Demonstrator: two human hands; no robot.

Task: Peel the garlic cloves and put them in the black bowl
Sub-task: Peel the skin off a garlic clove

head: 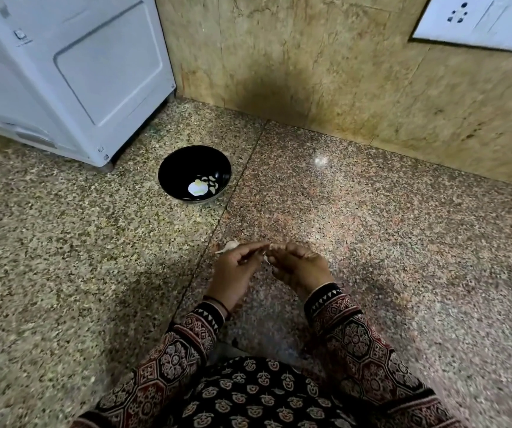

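Note:
A black bowl (194, 174) stands on the speckled counter, holding several peeled garlic cloves (211, 184) beside a white glare spot. In front of it my left hand (236, 270) and my right hand (299, 267) meet fingertip to fingertip. Between them they pinch a small pale garlic clove (266, 258), mostly hidden by the fingers. Just beyond my left hand an unpeeled garlic piece (228, 246) with papery skin lies on the counter.
A white appliance (63, 72) stands at the back left, close behind the bowl. A stone wall (310, 72) closes the back, with a white socket plate (480, 23) at the upper right. The counter seam (217, 223) runs diagonally past the bowl toward my hands.

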